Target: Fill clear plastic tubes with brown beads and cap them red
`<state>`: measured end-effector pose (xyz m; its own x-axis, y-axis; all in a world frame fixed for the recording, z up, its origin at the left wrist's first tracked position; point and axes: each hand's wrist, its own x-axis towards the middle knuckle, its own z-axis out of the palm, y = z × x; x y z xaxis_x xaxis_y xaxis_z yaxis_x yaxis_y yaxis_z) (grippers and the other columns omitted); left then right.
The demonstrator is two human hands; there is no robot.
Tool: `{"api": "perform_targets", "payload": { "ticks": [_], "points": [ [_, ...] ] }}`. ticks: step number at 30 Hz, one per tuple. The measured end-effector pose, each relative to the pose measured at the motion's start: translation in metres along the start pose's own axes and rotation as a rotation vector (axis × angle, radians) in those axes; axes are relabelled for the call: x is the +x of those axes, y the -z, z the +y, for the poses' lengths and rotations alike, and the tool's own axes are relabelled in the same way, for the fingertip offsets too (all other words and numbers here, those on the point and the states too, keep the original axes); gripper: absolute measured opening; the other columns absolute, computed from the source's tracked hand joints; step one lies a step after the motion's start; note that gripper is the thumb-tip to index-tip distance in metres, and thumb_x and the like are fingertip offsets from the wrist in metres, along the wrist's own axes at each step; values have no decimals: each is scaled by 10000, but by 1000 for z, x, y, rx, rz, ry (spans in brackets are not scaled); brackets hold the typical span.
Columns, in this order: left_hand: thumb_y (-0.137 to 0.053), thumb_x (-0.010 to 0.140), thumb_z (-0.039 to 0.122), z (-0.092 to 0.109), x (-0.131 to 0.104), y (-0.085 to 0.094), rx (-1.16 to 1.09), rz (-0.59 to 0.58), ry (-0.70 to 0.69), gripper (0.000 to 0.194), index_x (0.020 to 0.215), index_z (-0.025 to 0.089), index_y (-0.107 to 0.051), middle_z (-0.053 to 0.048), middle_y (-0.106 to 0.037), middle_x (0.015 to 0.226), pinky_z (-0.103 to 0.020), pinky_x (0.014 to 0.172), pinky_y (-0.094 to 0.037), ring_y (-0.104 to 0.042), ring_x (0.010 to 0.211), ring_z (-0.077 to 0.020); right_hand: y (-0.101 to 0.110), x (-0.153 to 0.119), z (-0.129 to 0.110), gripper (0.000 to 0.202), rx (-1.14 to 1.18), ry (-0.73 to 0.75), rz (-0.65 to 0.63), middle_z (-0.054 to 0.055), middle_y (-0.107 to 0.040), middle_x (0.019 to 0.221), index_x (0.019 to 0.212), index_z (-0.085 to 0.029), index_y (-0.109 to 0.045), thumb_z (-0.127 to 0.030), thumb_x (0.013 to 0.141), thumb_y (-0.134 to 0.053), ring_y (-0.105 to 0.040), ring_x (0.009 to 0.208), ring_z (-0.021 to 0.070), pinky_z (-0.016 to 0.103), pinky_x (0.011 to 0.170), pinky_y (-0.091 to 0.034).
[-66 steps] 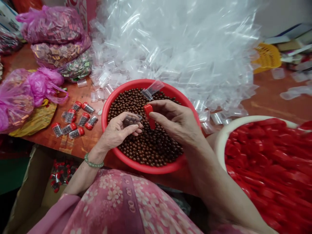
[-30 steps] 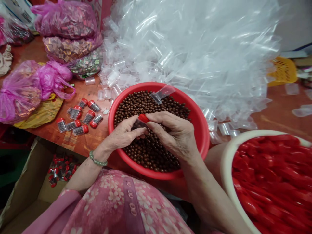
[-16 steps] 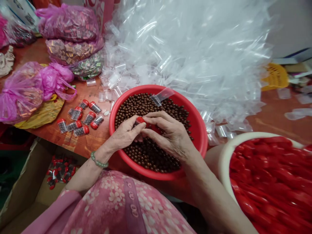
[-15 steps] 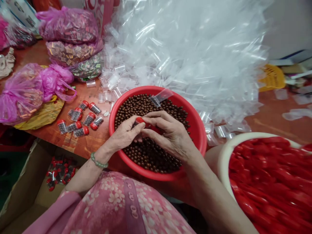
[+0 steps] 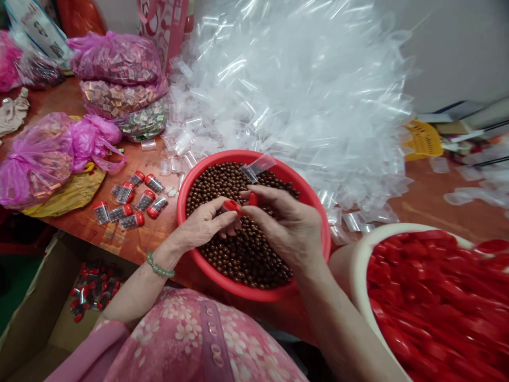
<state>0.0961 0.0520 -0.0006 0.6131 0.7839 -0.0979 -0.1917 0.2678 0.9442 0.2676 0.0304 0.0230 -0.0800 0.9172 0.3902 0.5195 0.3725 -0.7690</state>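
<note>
Left hand (image 5: pixel 207 225) grips a small red-topped container (image 5: pixel 231 205) between thumb and fingers, its body largely covered by the grip. Right hand (image 5: pixel 288 223) pinches a small red piece (image 5: pixel 253 199) between thumb and forefinger, just beside that red top; whether the two red parts are joined cannot be determined. Both hands are positioned over a red basin (image 5: pixel 182 204) of brown beads (image 5: pixel 246 265), on which one clear plastic piece (image 5: pixel 258 165) lies near the far rim. To the left, red-topped containers with dark contents (image 5: pixel 131 221) lie loose on the surface (image 5: pixel 127 244). The work in hand is judged to be fitting at the red top. Sound practice is to keep the container firm in the left hand without squeezing the thin-looking plastic, hold its mouth upward so nothing spills, and bring the red piece in square. Pressure should be straight and even, with thumb and forefinger clear of the edge. A crooked fit is the principal risk, so the seam warrants checking all round. Keeping the work above the basin is good placement, since any dropped bead should be caught.
</note>
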Motion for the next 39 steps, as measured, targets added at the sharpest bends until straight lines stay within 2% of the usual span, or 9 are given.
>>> {"api": "perform_targets", "payload": {
  "ticks": [4,7,12,18,23,27,32,35,39],
  "points": [
    [-666,814,488,-4,0,0,-107,2,4,380,952,139,-605,-2,-583,834,-244,705,-426,-534,743,-106,-12,-6,-1,684,-350,264,-233,187,-600,1294,1400,-160,-446,-484,837,-659,-591,1177,301,463,968,-516],
    [-696,791,483,-6,1,-1,-195,15,10,382,909,130,-616,6,-569,798,-242,706,-429,-521,728,-104,-21,-10,1,818,-499,325,-203,231,-564,1309,1482,-105,-290,-446,839,-661,-558,1193,334,508,965,-493],
    [-696,795,442,-5,1,-1,-160,93,7,335,838,124,-601,1,-567,800,-246,734,-427,-506,742,-108,-33,-10,8,745,-618,405,-109,238,-610,1194,1444,-51,-282,-311,829,-613,-598,1074,333,485,851,-502],
    [-635,837,358,-2,-2,-2,-71,91,-16,241,803,131,-560,7,-534,762,-246,716,-426,-487,718,-110,-37,-10,8,631,-509,425,-20,169,-625,1092,1347,-121,-380,-250,764,-583,-610,982,296,448,817,-500],
    [-655,826,389,-5,-3,-3,-127,77,-1,267,854,135,-578,-14,-570,815,-259,739,-444,-519,774,-131,-36,-9,5,607,-463,426,-43,135,-629,1065,1317,-169,-390,-246,749,-589,-614,940,287,445,803,-492],
    [-684,800,449,-8,-3,-2,-165,69,-21,331,866,135,-604,-20,-582,830,-269,769,-453,-533,792,-138,-34,-7,3,640,-461,381,-115,141,-632,1084,1347,-182,-373,-234,752,-602,-614,969,308,463,813,-483],
    [-687,803,444,-6,-4,-2,-214,109,-13,334,900,138,-594,1,-562,795,-266,763,-459,-531,734,-117,-30,-3,1,707,-507,370,-176,193,-587,1215,1412,-144,-296,-287,799,-616,-585,1079,323,468,851,-500],
    [-694,799,434,-5,-6,-3,-188,115,-12,338,923,134,-599,4,-566,800,-264,778,-457,-528,740,-114,-29,-4,-1,641,-571,395,-146,222,-589,1176,1343,-90,-364,-323,802,-615,-569,1066,335,477,859,-498],
    [-692,797,456,-6,-11,-6,-154,99,-19,368,931,126,-599,-20,-598,873,-264,816,-444,-540,818,-130,-30,-8,-3,534,-576,433,-136,204,-603,1057,1234,-72,-439,-282,772,-606,-561,961,314,460,819,-502]
  ]
}}
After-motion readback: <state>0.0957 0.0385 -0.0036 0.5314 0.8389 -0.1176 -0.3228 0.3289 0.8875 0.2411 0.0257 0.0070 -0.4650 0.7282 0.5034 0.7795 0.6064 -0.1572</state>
